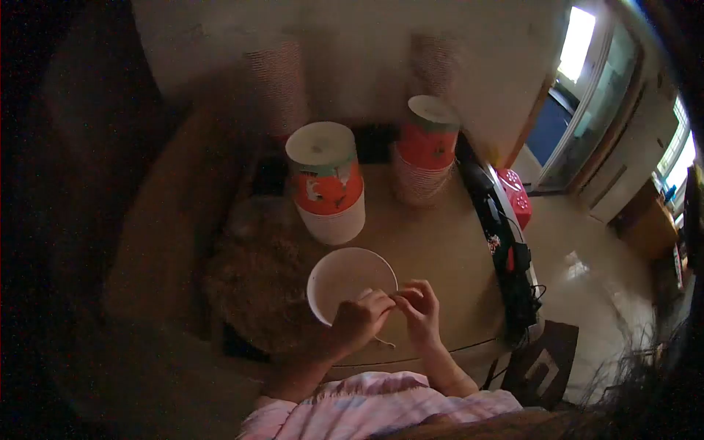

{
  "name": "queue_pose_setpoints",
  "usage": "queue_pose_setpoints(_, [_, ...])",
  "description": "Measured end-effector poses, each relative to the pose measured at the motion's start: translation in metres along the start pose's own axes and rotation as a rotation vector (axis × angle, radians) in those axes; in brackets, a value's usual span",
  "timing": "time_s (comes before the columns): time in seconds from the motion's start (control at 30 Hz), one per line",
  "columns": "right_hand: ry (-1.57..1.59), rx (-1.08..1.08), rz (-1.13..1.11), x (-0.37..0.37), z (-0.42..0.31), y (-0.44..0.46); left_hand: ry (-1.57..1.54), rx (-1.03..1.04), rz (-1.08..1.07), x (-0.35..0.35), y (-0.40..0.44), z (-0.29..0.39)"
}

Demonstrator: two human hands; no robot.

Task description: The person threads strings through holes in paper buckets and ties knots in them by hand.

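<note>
An open white paper tub (345,275) sits on the table in front of me, mouth tilted up toward the camera. My left hand (361,320) is closed in a pinch over the tub's near right rim. Against it, my right hand (422,312) is also pinched, its fingertips meeting the left ones just right of the rim. A thin pale cord (386,342) trails below and between the hands; both seem to pinch it, though the fingers hide the part they hold.
Behind the tub stands an upside-down stack of orange-printed paper tubs (330,191), with a second such stack (425,147) farther right. A brown furry bundle (264,286) lies at left. Black cables and a power strip (521,264) line the table's right edge, beside a red box (515,196).
</note>
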State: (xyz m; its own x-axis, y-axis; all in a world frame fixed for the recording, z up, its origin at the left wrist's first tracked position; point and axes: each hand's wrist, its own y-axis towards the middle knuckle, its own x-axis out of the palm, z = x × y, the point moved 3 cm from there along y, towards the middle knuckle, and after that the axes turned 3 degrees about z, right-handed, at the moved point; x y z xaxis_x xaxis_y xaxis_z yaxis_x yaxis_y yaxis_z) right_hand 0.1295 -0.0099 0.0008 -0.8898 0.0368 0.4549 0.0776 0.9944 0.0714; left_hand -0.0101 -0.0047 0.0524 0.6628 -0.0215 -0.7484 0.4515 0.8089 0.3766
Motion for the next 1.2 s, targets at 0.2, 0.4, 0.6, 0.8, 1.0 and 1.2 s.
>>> queue_pose_setpoints(0.2, [-0.097,0.032,-0.090,-0.002,-0.006,-0.003,-0.202,-0.166,0.044,0.007,-0.003,-0.014])
queue_pose_setpoints(0.4, [-0.379,-0.160,-0.049,0.003,-0.012,0.000,-0.393,-0.358,-0.023,-0.003,-0.001,-0.009])
queue_pose_setpoints(0.6, [-0.427,-0.149,-0.034,0.002,-0.008,0.000,-0.377,-0.420,0.058,0.005,-0.005,-0.017])
queue_pose_setpoints(0.8, [-0.192,-0.017,-0.068,-0.005,0.002,0.002,-0.312,-0.355,0.141,0.007,-0.003,-0.017])
queue_pose_setpoints(1.0, [-0.244,-0.029,-0.046,-0.008,0.005,0.004,-0.281,-0.321,0.139,-0.001,0.000,-0.009])
queue_pose_setpoints(1.2, [-0.593,-0.176,0.021,0.003,-0.009,0.000,-0.217,-0.310,0.159,0.004,-0.003,-0.010])
